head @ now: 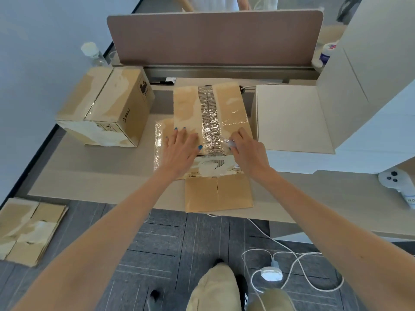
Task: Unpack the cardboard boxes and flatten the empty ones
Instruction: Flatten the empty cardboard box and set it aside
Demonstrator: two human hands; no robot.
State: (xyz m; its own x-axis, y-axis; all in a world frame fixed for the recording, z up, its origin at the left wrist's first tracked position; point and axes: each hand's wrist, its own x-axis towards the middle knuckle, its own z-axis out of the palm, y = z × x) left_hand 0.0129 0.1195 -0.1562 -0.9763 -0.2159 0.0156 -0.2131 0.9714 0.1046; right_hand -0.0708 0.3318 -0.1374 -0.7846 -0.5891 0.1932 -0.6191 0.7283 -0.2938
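Three boxes share a pale wooden desk (89, 180) backed by a brown fabric divider panel (213, 39). Largest is the open white cardboard box (289, 117) at the right, its tall lid raised toward the far right. At the centre lies the brown cardboard box with a wrinkled clear tape strip (190, 104) running near to far down its middle; its near flaps lie spread flat, reaching over the desk's near edge. At the left, well apart from it, stands a sealed brown cardboard box with patches of torn tape (107, 108). On the grey carpet at the near left lies a stack of flattened brown cardboard (29, 227). The left hand (179, 147) rests flat on the central box just left of the tape, fingers straight and spread, holding nothing. The right hand (247, 149) is curled around a small whitish tool (230, 142), whose tip meets the tape strip near the box's near end; what kind of tool it is cannot be told.
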